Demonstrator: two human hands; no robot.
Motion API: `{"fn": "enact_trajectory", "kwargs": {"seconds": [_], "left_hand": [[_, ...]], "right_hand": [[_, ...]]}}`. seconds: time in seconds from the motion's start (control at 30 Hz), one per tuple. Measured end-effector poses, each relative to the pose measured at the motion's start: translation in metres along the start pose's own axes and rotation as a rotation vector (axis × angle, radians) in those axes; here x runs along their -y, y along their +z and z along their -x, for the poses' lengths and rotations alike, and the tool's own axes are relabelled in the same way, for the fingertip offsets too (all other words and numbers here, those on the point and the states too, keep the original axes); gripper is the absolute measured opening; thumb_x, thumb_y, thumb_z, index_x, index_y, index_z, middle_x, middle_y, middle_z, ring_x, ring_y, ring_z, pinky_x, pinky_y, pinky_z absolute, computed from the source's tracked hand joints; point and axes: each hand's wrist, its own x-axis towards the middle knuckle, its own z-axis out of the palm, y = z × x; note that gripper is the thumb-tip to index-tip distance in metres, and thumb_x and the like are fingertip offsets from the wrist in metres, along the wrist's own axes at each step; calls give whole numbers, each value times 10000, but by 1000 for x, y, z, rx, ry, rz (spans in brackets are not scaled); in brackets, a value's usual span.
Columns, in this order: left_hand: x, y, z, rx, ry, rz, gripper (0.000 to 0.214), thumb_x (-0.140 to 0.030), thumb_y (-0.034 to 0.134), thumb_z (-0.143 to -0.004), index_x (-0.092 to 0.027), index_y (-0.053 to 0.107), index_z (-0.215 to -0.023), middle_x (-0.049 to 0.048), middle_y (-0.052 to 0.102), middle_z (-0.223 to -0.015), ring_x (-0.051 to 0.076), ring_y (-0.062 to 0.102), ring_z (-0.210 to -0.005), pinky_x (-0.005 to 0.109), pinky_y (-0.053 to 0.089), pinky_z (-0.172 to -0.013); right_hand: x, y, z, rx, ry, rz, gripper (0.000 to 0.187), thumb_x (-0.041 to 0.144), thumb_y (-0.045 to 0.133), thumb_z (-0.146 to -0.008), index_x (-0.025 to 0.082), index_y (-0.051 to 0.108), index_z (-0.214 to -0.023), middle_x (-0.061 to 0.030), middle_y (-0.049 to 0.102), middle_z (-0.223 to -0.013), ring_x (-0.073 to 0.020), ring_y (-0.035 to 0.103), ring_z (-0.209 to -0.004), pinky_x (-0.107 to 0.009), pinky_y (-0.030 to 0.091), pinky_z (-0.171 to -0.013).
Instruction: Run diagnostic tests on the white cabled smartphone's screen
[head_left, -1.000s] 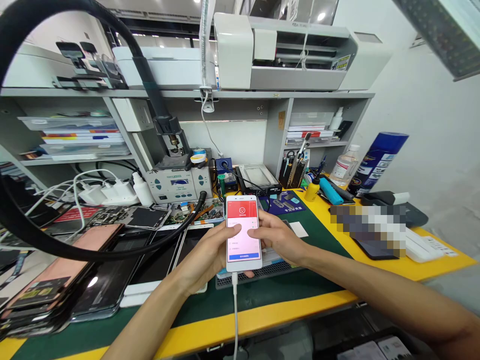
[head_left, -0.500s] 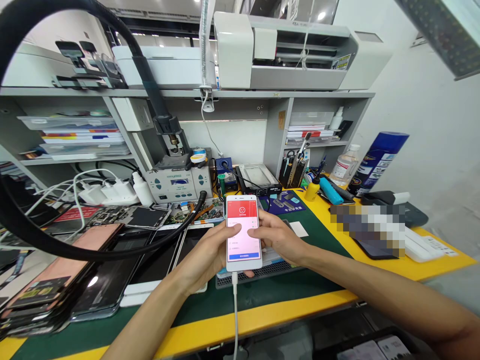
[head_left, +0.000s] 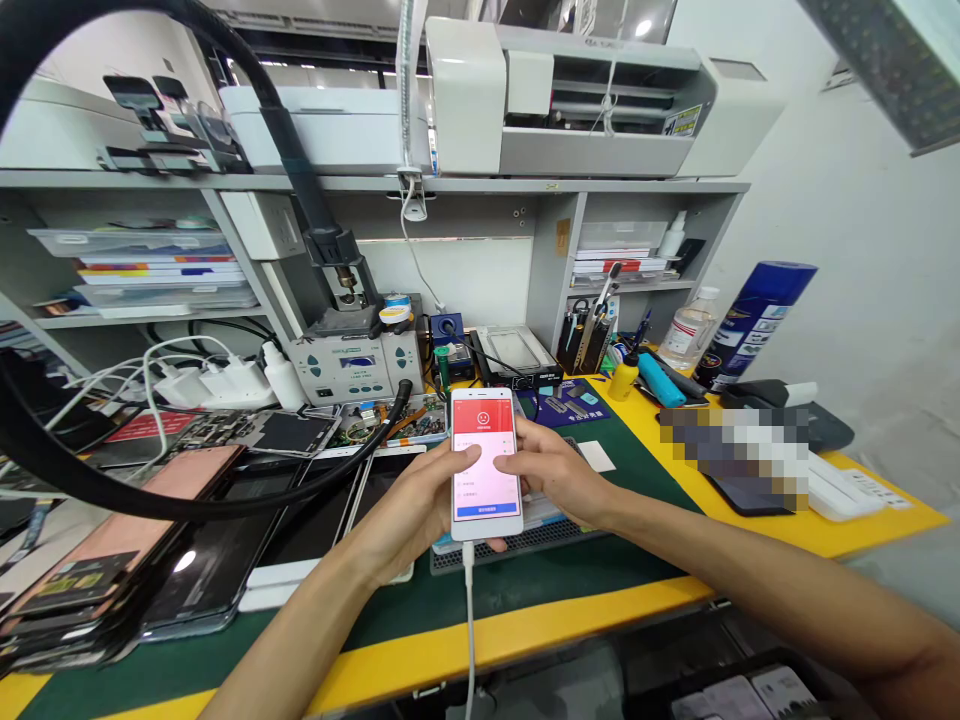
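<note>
A white smartphone (head_left: 485,462) with a lit red and white screen is held upright over the green mat (head_left: 525,585). My left hand (head_left: 409,510) wraps its left edge and bottom, thumb resting on the screen. From the other side, my right hand (head_left: 553,472) grips the phone, thumb on the screen too. A white cable (head_left: 470,625) is plugged into the phone's bottom and hangs over the yellow table edge.
Stacked phone screens and panels (head_left: 135,560) lie at the left. A thick black hose (head_left: 97,480) loops across them. A grey rework station (head_left: 356,365), tool holder (head_left: 589,340), blue can (head_left: 754,320) and bottle (head_left: 686,340) stand behind. Shelves hold machines above.
</note>
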Motion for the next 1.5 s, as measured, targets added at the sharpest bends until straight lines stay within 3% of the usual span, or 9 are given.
{"fn": "enact_trajectory", "kwargs": {"seconds": [1.5], "left_hand": [[0,0,-1,-17,-3,-6,442,-323,569,-912,-181,529,-1329,176,649,-1182,316,657,-962,468,590,-653]], "right_hand": [[-3,1,-1,-38,-4,-33,397,256,662,-770,196,562,-1150,-53,675,-953,-188,618,-720,-354,500,-660]]}}
